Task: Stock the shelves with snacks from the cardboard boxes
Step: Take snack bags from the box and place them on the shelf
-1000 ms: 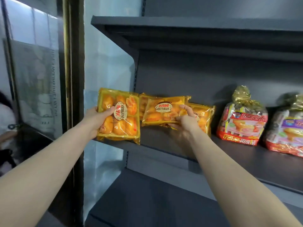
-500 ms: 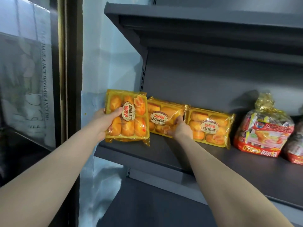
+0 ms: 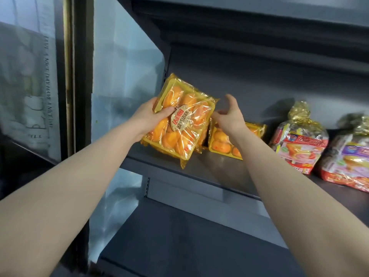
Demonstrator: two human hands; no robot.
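Note:
My left hand [image 3: 148, 116] grips a yellow pack of small cakes [image 3: 183, 120] by its left edge, tilted, its lower corner over the dark grey shelf [image 3: 223, 170]. My right hand [image 3: 229, 114] hovers at the pack's right edge with fingers spread and nothing in them. Behind that hand another yellow cake pack [image 3: 221, 142] leans on the shelf against the back panel, partly hidden by my wrist and by the held pack.
Two gold-topped bags of assorted snacks [image 3: 299, 140] [image 3: 347, 156] stand on the shelf to the right. An upper shelf [image 3: 249, 19] overhangs. A lower shelf [image 3: 179, 246] lies below. A glass panel and dark frame [image 3: 79, 76] bound the left side.
My right hand has let go of the middle pack and lifted, fingers spread. My left hand has tilted its pack and swung it right, in front of the leaning packs.

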